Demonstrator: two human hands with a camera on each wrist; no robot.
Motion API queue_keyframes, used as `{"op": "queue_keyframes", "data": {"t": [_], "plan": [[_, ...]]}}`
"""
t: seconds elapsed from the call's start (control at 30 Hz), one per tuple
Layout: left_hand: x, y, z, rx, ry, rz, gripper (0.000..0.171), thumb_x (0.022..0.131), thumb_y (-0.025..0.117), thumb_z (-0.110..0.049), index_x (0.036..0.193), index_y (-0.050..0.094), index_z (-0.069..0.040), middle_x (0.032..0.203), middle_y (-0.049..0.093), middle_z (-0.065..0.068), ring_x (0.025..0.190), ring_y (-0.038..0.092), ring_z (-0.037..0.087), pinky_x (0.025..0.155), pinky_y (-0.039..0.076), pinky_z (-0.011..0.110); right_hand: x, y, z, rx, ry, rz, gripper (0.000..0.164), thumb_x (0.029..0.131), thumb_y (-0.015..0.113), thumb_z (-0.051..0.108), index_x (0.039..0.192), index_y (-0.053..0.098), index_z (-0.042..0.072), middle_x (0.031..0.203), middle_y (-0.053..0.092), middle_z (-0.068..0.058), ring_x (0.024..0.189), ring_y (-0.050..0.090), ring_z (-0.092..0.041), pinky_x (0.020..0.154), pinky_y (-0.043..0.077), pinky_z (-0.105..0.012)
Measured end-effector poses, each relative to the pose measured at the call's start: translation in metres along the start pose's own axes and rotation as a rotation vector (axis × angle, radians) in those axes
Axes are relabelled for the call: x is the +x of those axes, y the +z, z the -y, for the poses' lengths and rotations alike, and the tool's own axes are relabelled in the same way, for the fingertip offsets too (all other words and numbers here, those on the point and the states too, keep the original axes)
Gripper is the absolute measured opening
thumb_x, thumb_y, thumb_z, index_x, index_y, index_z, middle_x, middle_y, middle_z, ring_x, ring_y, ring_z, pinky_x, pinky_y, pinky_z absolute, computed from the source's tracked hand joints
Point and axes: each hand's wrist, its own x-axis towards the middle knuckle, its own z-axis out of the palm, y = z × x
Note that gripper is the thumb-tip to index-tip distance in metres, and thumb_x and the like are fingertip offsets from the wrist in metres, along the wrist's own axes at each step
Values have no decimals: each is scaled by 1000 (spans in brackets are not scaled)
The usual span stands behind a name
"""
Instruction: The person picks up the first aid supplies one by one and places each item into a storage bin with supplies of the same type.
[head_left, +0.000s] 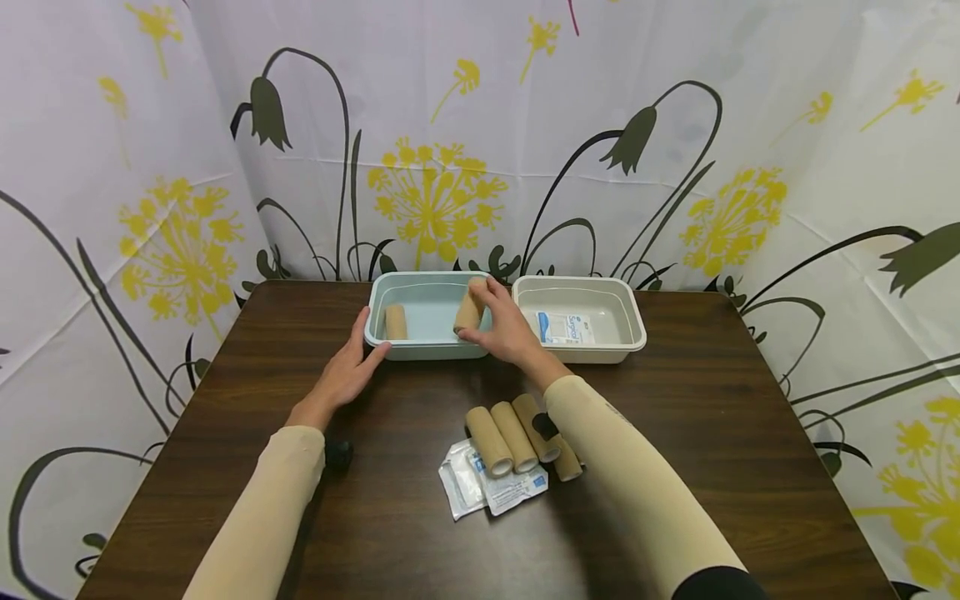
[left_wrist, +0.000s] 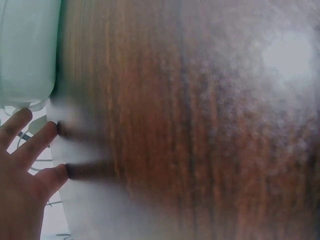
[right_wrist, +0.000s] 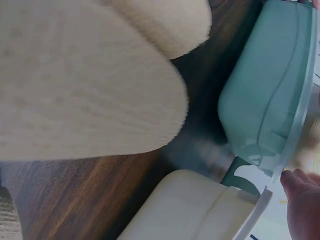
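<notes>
My right hand [head_left: 510, 329] pinches a cardboard tube [head_left: 470, 307], tilted, at the right end of a light blue plastic bin [head_left: 427, 353]. Another cardboard tube [head_left: 396, 322] is inside the bin's left part. At the bin's left end is my left hand [head_left: 347, 373], fingers extended and thumb near the front corner; the left wrist view shows those fingers [left_wrist: 37, 142] beside the bin [left_wrist: 30, 50]. On the table, several cardboard tubes [head_left: 489, 442] lie together, some resting on white-and-blue packets [head_left: 517, 490]. Tubes [right_wrist: 90, 95] loom large in the right wrist view.
Close to the blue bin's right stands an off-white bin [head_left: 581, 356] holding a flat packet [head_left: 562, 327] with blue print. Both bins are at the back of the dark wooden table [head_left: 720, 450], before a flower-patterned curtain [head_left: 480, 125].
</notes>
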Motion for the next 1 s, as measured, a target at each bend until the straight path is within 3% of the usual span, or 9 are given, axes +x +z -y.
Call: {"op": "queue_keyframes", "data": {"t": [0.23, 0.53, 0.63, 0.8, 1.0], "plan": [[0, 1, -2, -3, -8, -2, 79, 100, 37, -61, 155, -15, -37, 163, 6, 12, 143, 21, 45, 108, 21, 65, -7, -4, -4, -27, -13, 47, 57, 88, 76, 21, 139, 55, 8, 153, 35, -19, 139, 35, -34, 110, 32, -44], [-2, 1, -2, -6, -11, -9, 79, 100, 37, -60, 156, -13, -34, 162, 9, 15, 142, 23, 46, 107, 21, 66, -28, -19, -4, 10, -52, 41, 52, 89, 74, 25, 136, 58, 7, 150, 41, -17, 136, 40, -33, 108, 34, -46], [-3, 1, -2, -13, -14, -6, 79, 100, 37, -60, 156, -13, -35, 162, 10, 16, 141, 23, 47, 107, 21, 66, -44, -30, 4, 32, -25, 49, 53, 90, 74, 26, 137, 58, 7, 149, 41, -17, 136, 39, -34, 108, 34, -48], [-4, 2, -2, -19, -14, 1, 78, 100, 37, -61, 154, -15, -40, 162, 11, 17, 141, 23, 47, 107, 21, 66, -81, -52, 15, 22, 100, 25, 54, 89, 74, 28, 136, 58, 8, 146, 46, -17, 135, 41, -34, 107, 35, -49], [-3, 1, -2, -26, -12, -7, 78, 100, 37, -60, 154, -15, -40, 161, 14, 20, 139, 25, 49, 106, 21, 67, -132, -68, 14, 17, 181, 21, 56, 87, 76, 31, 135, 59, 7, 141, 52, -15, 132, 45, -33, 107, 35, -49]]}}
